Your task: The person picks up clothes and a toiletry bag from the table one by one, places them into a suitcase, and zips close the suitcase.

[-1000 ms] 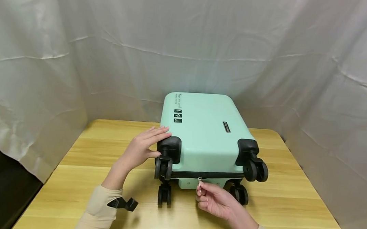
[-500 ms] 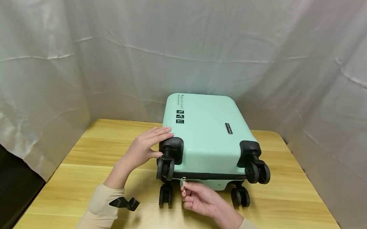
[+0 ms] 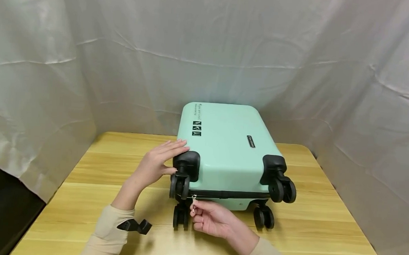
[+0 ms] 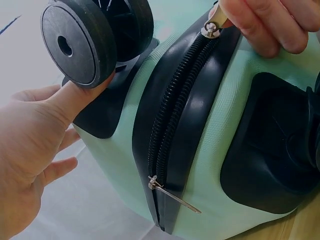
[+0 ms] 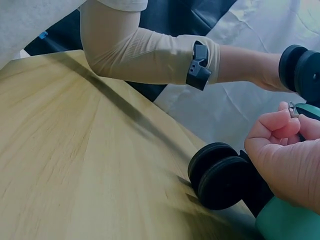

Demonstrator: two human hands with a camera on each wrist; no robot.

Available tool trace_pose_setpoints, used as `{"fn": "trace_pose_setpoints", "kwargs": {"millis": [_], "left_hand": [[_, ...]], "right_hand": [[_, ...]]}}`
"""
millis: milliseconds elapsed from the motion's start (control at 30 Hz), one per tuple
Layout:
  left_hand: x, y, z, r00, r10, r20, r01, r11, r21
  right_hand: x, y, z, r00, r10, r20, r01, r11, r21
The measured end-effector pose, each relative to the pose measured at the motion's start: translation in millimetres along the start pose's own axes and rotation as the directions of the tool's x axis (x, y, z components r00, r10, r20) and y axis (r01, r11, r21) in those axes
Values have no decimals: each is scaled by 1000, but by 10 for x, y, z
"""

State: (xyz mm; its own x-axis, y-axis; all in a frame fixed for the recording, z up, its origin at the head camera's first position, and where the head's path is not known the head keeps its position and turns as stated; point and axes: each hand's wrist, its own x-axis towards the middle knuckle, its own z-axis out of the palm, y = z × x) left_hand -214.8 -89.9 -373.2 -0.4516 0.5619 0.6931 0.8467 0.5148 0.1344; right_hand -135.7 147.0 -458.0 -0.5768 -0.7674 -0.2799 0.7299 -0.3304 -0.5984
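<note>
A mint-green suitcase [image 3: 229,143] lies flat, its wheeled end towards me. My right hand [image 3: 209,219] pinches a metal zipper pull [image 3: 194,205] between thumb and curled fingers, near the left end of the black zipper [image 3: 229,194]. In the left wrist view, two rows of zipper coils [image 4: 175,100] stand slightly apart between that pull and a second zipper pull [image 4: 175,197], which hangs loose by the corner. My left hand [image 3: 158,161] rests on the black corner guard [image 3: 193,163] with fingers extended, its thumb beside a caster wheel [image 4: 75,45].
The suitcase stands on a wooden table [image 3: 323,224] with pale curtains [image 3: 208,47] behind and at both sides. Twin caster wheels [image 3: 283,188] stick out at the right corner; lower casters [image 3: 263,217] reach down near the tabletop.
My right hand has drawn the zipper pull leftwards along the suitcase's near end, from about the middle to close by the left casters. My left hand has stayed on the corner.
</note>
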Motion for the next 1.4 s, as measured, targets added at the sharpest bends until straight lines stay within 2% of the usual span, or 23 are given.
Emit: {"fn": "trace_pose_setpoints", "kwargs": {"millis": [333, 533, 633, 833, 1033, 1200, 1400], "left_hand": [[-113, -22, -60, 1000, -27, -7, 27, 999, -42], [-170, -15, -74, 1000, -6, -5, 6, 1000, 27], [-214, -26, -73, 1000, -15, -12, 16, 999, 41], [-340, -59, -94, 995, -73, -61, 74, 997, 16], [-477, -61, -118, 992, -77, -105, 80, 996, 28], [-606, -25, -134, 989, -111, -97, 112, 994, 7], [-725, 92, -180, 978, -205, -21, 205, 979, -15]], "right_hand": [[103, 78, 116, 999, 6, -39, -7, 1000, -17], [93, 73, 137, 998, 20, -56, -24, 997, -70], [88, 81, 143, 998, 19, -53, -23, 996, -85], [63, 115, 160, 995, -4, -102, -9, 992, -128], [6, 140, 157, 986, -25, -165, -4, 985, -174], [-48, 130, 137, 982, -41, -182, 0, 976, -218], [-153, 85, 115, 983, -53, -178, 4, 965, -263]]}}
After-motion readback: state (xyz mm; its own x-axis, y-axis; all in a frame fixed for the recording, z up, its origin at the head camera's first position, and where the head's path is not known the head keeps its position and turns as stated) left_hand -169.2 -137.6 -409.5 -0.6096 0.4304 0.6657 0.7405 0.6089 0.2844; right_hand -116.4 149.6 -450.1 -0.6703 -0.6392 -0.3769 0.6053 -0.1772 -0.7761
